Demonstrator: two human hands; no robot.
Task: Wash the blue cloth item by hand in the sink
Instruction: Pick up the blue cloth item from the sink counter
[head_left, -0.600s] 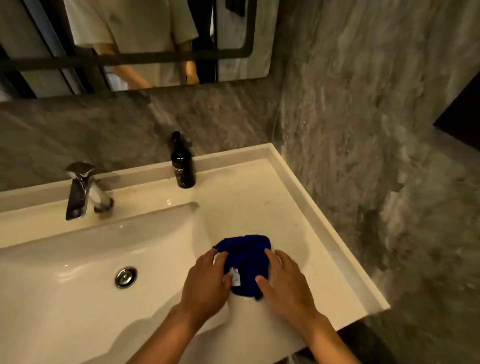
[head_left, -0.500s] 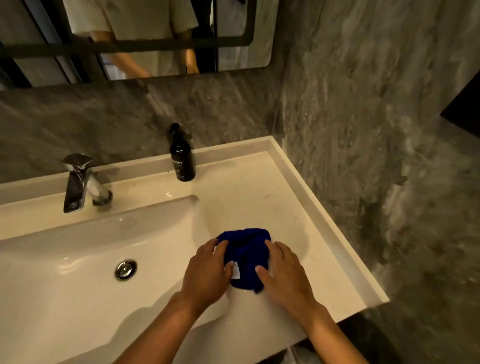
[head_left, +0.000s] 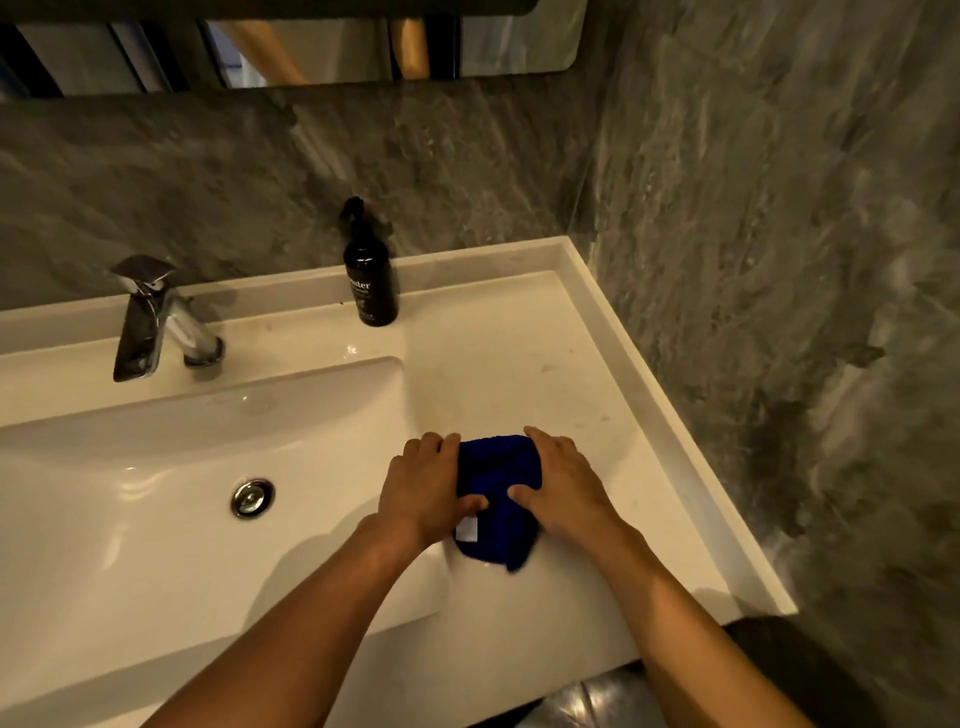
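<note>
A dark blue cloth (head_left: 497, 483) with a small white label lies bunched on the white counter, just right of the basin (head_left: 156, 519). My left hand (head_left: 427, 488) grips its left side, fingers curled over the top edge and thumb on the front. My right hand (head_left: 563, 480) grips its right side the same way. The cloth's lower corner sticks out below my hands. The basin looks dry, with a chrome drain plug (head_left: 252, 497) in its floor.
A chrome tap (head_left: 150, 319) stands behind the basin, not running. A black pump bottle (head_left: 370, 283) sits at the back of the counter (head_left: 545, 353). Grey stone walls close in behind and on the right. A mirror hangs above.
Both hands have closed in on the cloth from its sides and now squeeze it narrower. The view has tilted down, so the mirror sits higher.
</note>
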